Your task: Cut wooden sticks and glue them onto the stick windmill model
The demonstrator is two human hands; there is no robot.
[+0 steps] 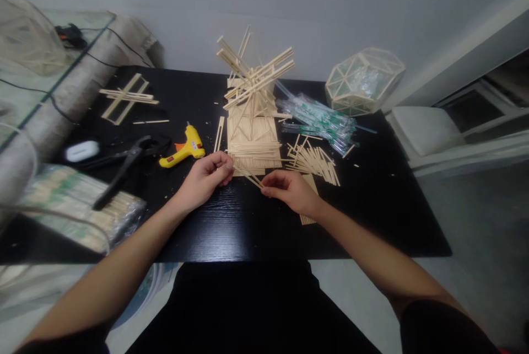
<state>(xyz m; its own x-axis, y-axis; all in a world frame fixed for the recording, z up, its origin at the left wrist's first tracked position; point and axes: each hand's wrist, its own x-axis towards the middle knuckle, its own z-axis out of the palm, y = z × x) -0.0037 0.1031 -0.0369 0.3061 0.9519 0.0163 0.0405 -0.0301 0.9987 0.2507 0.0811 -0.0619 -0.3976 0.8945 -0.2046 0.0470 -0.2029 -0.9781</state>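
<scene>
Thin wooden sticks (248,172) span the gap between my hands above the front of the black table. My left hand (210,176) pinches their left end, and my right hand (289,189) closes on the right end. Just beyond lies a flat panel of wooden sticks (253,129) with loose sticks across its front. Behind it stands a model of crossed sticks (254,81). A pile of short sticks (316,164) is beyond my right hand, and a small slatted piece (308,216) lies partly under that wrist.
A yellow glue gun (184,150), black pliers-like tool (124,169), white case (82,151) and bagged sticks (78,205) are at left. Crossed sticks (129,98) lie back left. Plastic wrappers (320,119) and a geometric stick frame (363,81) are at right.
</scene>
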